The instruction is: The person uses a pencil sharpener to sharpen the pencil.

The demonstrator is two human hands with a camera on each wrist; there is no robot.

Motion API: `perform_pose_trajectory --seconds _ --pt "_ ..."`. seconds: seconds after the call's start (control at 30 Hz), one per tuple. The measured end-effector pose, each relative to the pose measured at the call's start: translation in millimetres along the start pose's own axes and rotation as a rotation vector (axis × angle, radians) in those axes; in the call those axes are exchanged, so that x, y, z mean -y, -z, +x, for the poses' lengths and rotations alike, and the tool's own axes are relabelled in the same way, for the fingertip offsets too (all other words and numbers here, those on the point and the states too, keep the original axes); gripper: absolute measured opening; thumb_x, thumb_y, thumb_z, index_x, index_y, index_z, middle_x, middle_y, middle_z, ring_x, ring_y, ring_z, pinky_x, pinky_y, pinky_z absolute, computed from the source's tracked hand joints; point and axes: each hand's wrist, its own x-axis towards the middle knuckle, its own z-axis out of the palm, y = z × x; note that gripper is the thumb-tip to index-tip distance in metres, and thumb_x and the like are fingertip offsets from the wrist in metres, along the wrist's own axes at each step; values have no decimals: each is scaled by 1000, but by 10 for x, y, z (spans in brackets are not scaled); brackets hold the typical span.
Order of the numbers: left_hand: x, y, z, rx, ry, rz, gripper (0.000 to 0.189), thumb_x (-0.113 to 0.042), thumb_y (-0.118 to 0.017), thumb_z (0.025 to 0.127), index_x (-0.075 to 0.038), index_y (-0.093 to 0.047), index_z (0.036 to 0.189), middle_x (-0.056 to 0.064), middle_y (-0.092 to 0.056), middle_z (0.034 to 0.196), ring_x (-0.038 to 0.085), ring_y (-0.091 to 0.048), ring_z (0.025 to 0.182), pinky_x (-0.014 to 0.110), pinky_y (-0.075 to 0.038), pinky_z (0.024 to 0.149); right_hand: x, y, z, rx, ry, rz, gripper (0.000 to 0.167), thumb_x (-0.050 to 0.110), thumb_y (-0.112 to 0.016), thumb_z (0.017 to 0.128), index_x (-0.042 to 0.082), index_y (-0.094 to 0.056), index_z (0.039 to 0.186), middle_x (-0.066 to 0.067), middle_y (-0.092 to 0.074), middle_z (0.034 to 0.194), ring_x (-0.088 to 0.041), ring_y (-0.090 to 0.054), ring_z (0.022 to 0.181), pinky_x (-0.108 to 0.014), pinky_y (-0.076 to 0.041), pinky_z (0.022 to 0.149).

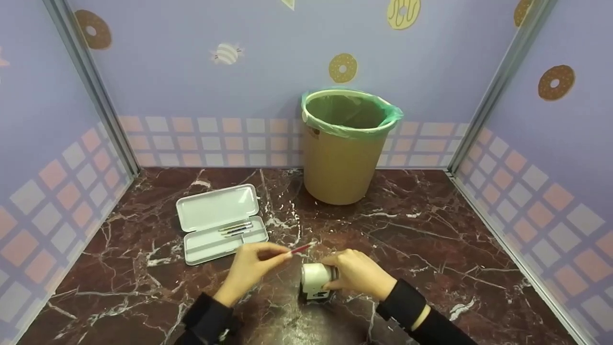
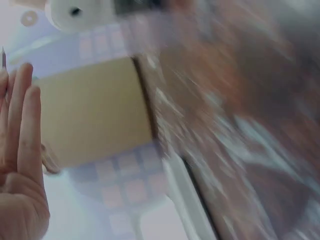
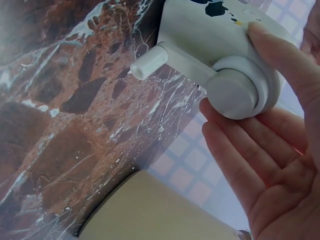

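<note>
In the head view my left hand [image 1: 258,263] pinches a short red pencil [image 1: 301,248] between thumb and fingertips, its pale end angled up to the right. The pencil's tip [image 2: 3,59] shows at the left edge of the left wrist view. My right hand [image 1: 359,275] grips a white crank pencil sharpener [image 1: 314,278] from its right side. Up close in the right wrist view, the thumb lies on the sharpener's body [image 3: 210,30] and the fingers are behind the crank's round hub [image 3: 231,93]. The pencil is apart from the sharpener.
An open white pencil case [image 1: 218,208] at the left holds several thin pencils [image 1: 237,228]. Behind stands a tan bin [image 1: 342,167] lined with a green bag [image 1: 393,113]. White specks dot the dark marbled table [image 1: 412,244]. Patterned walls enclose the back and sides.
</note>
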Motion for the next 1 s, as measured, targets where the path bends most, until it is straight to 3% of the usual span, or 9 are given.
perform_pose_trajectory --seconds 0.13,0.3,0.43,0.57,0.73,0.83,1.0 --pt "-154 -156 82 -37 18 -71 16 -20 -82 84 -13 -80 98 8 -81 96 8 -74 81 19 -60 76 -28 -29 -25 -19 -20 78 40 27 -89 78 11 -77 112 -2 -81 101 -13 -75 83 -25 -59 71" --pt "-274 -334 155 -64 43 -165 18 -19 -82 85 -9 -79 100 11 -81 96 23 -78 85 20 -60 75 -41 -78 -68 -54 -61 146 45 24 -88 78 10 -74 118 -3 -80 108 -14 -76 89 -26 -60 76" --pt "-343 -448 207 -88 14 -173 18 -20 -82 85 -9 -80 99 11 -81 95 25 -78 84 20 -60 73 -41 -120 -95 -73 -81 183 49 22 -88 79 7 -73 122 -6 -79 111 -16 -76 94 -29 -61 80" --pt "-414 -525 234 -103 -4 -170 17 -23 -83 85 -11 -81 98 9 -81 94 19 -78 81 20 -60 72 -37 -150 -124 -92 -96 215 53 22 -88 79 3 -71 125 -9 -79 113 -18 -76 96 -31 -62 82" --pt "-446 -570 254 -125 -4 -165 17 -24 -83 85 -12 -81 97 7 -81 91 19 -78 80 19 -58 67 -50 -174 -160 -143 -101 300 58 30 -87 81 1 -69 128 -13 -77 118 -21 -76 100 -35 -62 86" --pt "-451 -574 251 -123 0 -177 17 -23 -83 85 -12 -81 97 8 -81 91 23 -78 80 19 -58 67 -40 -155 -177 -226 -135 397 57 34 -84 83 0 -69 127 -17 -76 120 -24 -77 101 -37 -63 88" --pt "-458 -569 242 -122 8 -198 17 -21 -83 84 -10 -80 97 10 -81 93 30 -78 84 20 -60 70 19 -72 -153 -512 -246 595 33 21 -82 85 3 -77 113 -15 -79 109 -20 -79 88 -30 -64 78"
